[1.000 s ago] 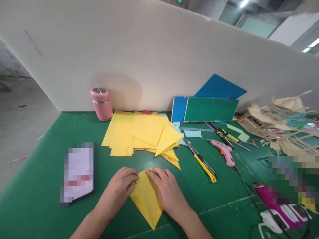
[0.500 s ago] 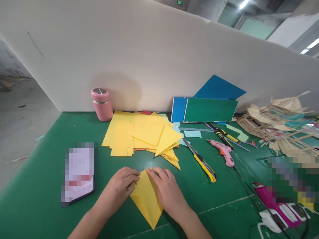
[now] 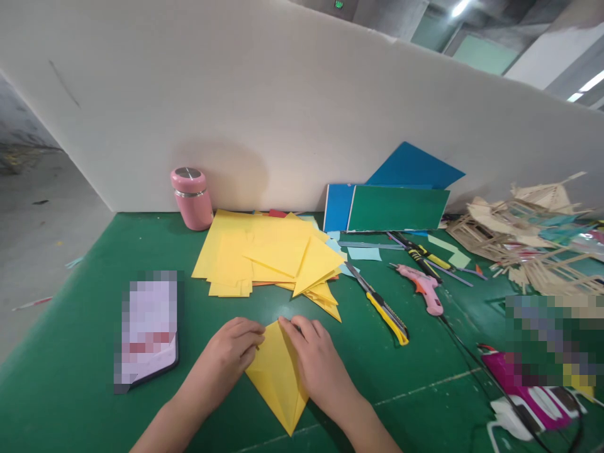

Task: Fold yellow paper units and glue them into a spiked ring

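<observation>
Yellow paper (image 3: 276, 377), folded to a point, lies pressed under left hand (image 3: 231, 355) and right hand (image 3: 318, 365), fingers unclenched, hiding its upper edges.

Folded yellow paper (image 3: 277, 380), 6 o'clock: left hand (image 3: 231, 353) and right hand (image 3: 319, 365) pressing its top corner; phone (image 3: 148, 330), apparently, 8 o'clock.

flask: I see a pink flask (image 3: 191, 198) at the back of the green worktop (image 3: 94, 283)
paper: yellow sheets (image 3: 264, 251) just beside it
tools: utility knife (image 3: 384, 308), glue gun (image 3: 422, 288) near
far right: stick pile (image 3: 528, 239)
</observation>
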`<state>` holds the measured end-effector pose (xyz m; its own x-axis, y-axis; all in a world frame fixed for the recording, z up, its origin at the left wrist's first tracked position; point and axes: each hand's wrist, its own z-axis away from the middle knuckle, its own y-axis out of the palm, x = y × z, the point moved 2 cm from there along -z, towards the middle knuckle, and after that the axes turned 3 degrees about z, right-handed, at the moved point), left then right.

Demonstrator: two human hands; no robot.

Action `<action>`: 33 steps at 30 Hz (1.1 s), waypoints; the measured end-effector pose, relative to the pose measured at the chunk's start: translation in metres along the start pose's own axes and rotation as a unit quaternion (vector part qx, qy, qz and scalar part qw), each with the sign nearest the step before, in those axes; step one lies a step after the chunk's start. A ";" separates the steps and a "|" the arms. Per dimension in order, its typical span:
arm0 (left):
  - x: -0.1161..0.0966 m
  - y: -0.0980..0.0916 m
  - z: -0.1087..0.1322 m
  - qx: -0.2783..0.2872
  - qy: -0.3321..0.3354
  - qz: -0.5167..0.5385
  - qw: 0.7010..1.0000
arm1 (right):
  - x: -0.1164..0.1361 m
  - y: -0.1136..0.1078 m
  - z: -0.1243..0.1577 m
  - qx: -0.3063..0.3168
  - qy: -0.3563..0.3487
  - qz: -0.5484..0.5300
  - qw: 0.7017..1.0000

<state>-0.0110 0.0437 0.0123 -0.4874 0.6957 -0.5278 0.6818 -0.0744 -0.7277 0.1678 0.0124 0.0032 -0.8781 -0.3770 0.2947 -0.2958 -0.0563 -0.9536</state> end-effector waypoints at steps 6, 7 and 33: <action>0.000 0.000 -0.001 0.000 -0.001 0.000 1.000 | 0.002 0.000 -0.001 0.007 -0.003 0.013 1.000; 0.000 0.000 -0.001 0.000 -0.002 -0.001 1.000 | 0.002 0.000 -0.001 0.006 -0.002 0.017 1.000; -0.013 -0.009 -0.005 -0.037 -0.026 -0.017 0.999 | 0.001 0.002 0.000 0.017 -0.008 0.053 0.998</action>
<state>-0.0081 0.0394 0.0279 -0.5372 0.6589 -0.5265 0.7023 0.0037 -0.7119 0.1658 0.0118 0.0016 -0.8975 -0.3974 0.1912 -0.1886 -0.0461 -0.9810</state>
